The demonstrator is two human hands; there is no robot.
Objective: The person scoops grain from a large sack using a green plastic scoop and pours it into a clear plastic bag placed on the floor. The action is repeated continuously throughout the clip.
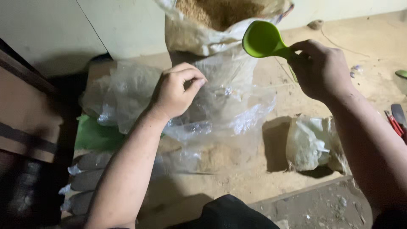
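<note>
**Thin plastic bag and green scoop, held beside an open sack of grain**

Seen from the head camera, the left hand pinches the rim of a clear plastic bag, thumb and fingers closed on a fold of film near frame centre. The right hand, at two o'clock from the bag, is clenched round the handle of a green plastic scoop, whose bowl tilts toward the open sack at twelve o'clock. The sack shows a tan granular fill, probably grain or sawdust; the light is too poor to say which. A crumpled white bag lies at four o'clock on the dusty floor, and grey packed pouches lie stacked at eight o'clock.

Handling: the clear bag is judged very light, limp and slippery, liable to collapse or tear; it is best taken at the rim, with film gathered in a fold. The scoop appears rigid and light, gripped well back on its handle.
</note>
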